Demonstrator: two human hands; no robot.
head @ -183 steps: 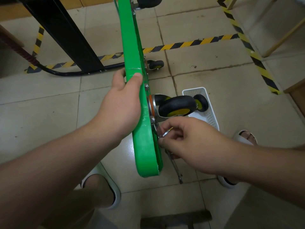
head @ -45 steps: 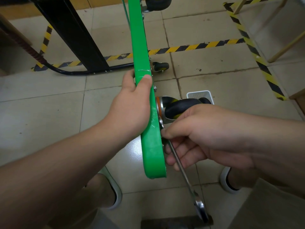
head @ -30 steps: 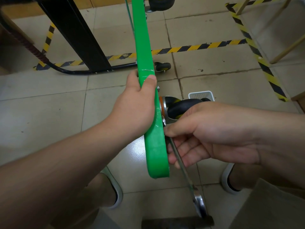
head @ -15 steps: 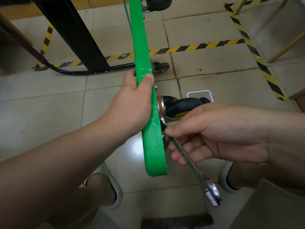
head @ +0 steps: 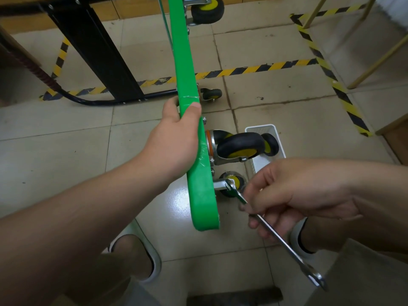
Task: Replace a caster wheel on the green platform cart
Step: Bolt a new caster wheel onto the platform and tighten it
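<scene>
The green platform cart [head: 199, 191] stands on its edge, and my left hand [head: 174, 140] grips that edge from the left. A black caster wheel [head: 240, 145] with a yellow hub is mounted on its underside at the near end. My right hand [head: 291, 195] holds a steel wrench [head: 284, 241] by its shank, a little right of the cart. The wrench's upper jaw lies by a smaller caster [head: 233, 184] just below the mounted one; I cannot tell whether that caster is on the floor. Another wheel [head: 270, 144] sits in a white basket [head: 260, 129].
Two more casters show on the cart, a top caster [head: 206, 9] and a far one [head: 212, 93]. A black table leg [head: 95, 51] and a cable stand at left. Yellow-black tape [head: 254, 70] crosses the tiled floor. My feet in white slippers [head: 141, 257] flank the cart.
My right hand has drawn away from the cart to the right with the wrench, uncovering the mounted wheel. The wrench's jaw has come off the caster plate. My left hand keeps its grip.
</scene>
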